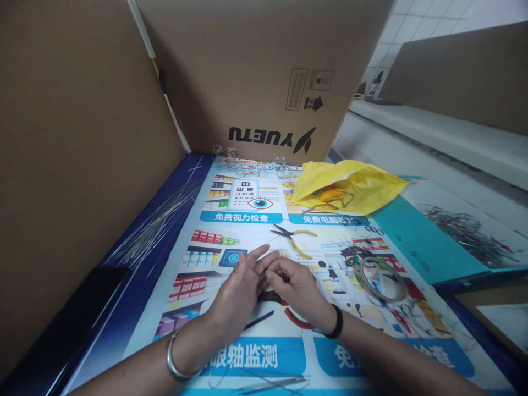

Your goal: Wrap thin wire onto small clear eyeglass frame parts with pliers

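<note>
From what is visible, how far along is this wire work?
Possibly done: the tangled pieces piled at right. In hand: the left hand and right hand meet; anything held is hidden. Probably left: the straight wires at left and the wire coil. The exact share is unclear.

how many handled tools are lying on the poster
2 visible: yellow-handled pliers, spread open beyond the left hand, and a red-handled tool partly hidden beneath the left hand and right hand, its exact type unclear. The hands could hide more.
</note>
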